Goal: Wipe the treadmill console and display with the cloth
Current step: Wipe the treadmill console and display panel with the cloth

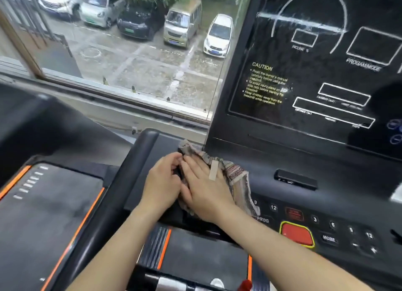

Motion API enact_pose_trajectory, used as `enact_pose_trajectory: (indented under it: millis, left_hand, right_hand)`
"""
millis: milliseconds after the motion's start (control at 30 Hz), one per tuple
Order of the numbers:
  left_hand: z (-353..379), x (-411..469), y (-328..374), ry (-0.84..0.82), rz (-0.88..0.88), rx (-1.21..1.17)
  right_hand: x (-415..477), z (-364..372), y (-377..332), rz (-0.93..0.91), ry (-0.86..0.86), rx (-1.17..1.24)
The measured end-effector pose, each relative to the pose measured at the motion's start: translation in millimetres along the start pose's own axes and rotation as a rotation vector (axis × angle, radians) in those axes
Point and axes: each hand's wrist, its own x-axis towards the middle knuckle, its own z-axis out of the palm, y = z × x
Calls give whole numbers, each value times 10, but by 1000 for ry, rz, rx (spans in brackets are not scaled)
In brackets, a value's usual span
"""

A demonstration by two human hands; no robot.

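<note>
Cloth [237, 180] on console [304, 203] left edge; right hand [206, 188] flat, grip open, pressing to scrub; left hand [162, 180] pinches edge, anchoring.

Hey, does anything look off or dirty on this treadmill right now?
Yes. A whitish streak runs across the top of the display, and a pale speck sits beside the caution text. Both look like smears, though glare is possible. The cloth lies lower, under the right hand.

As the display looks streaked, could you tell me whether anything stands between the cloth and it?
Nothing visible does: the cloth, under the right hand, meets only bare console on the way up to the display.
</note>
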Motion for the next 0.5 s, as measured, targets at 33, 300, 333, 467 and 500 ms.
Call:
enact_pose_trajectory:
  millis: [33,300,333,467,500]
  left_hand:
    - [12,-81,-30,15,17,54]
    - [536,-576,21,-38,590,419]
    - [608,-615,41,-89,629,505]
    - [598,-617,92,-131,559,630]
    - [547,-606,94,-130,517,575]
  right_hand:
    - [-107,26,-84,-18,-5,-10]
    - [-1185,-114,745,296,-50,-48]
    - [-1295,-167,871,403,-37,-67]
    - [-1172,-120,636,520,15,-75]
    - [-1044,-76,444,455,23,-52]
